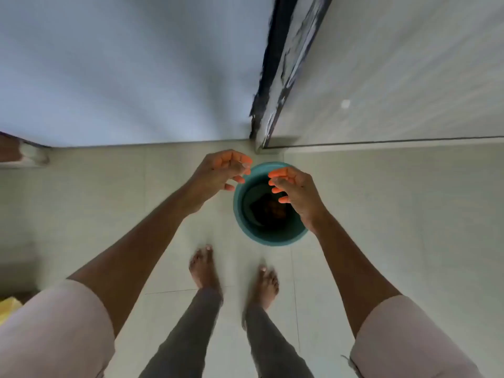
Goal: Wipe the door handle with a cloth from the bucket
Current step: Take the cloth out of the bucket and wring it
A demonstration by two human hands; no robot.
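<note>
Both hands hover, fingers spread and empty, over a teal bucket (246, 227) on the tiled floor: left hand (221, 170) just beside the rim, right hand (294, 189) above the opening; the dark cloth (268, 210) at the bottom looks limp, probably wet and heavy, best pinched at a bunched fold; no door handle in view.

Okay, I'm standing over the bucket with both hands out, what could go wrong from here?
1. The dark cloth lies deep in the teal bucket; it may be wet and drip on the tiled floor beside your bare feet, a slip risk.
2. Both hands, left and right, are empty; a hurried reach could tip the bucket.
</note>
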